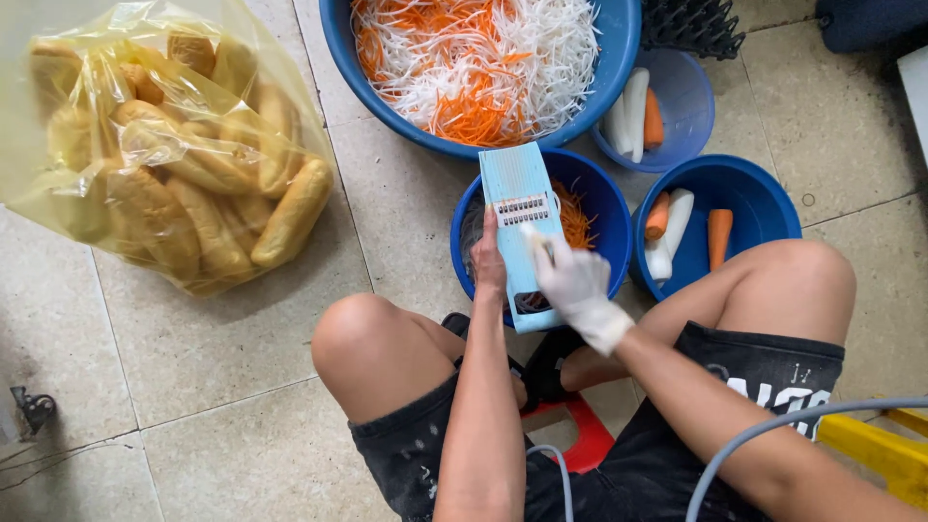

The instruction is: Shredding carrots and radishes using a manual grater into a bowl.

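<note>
A pale blue slicer board (518, 198) lies tilted across a blue bowl (607, 208) that holds orange shreds. My left hand (487, 259), bare, grips the board's left edge. In a white glove, my right hand (572, 280) presses a small pale piece of vegetable (535, 238) against the board just below its blades. I sit low with both knees spread around the bowl.
A large blue basin (338, 43) of white and orange shreds stands beyond. Two smaller blue bowls (764, 198) (691, 97) at right hold carrot and white radish pieces. A clear bag of bread rolls (174, 145) sits at left on the tiled floor. A red stool (585, 430) is under me.
</note>
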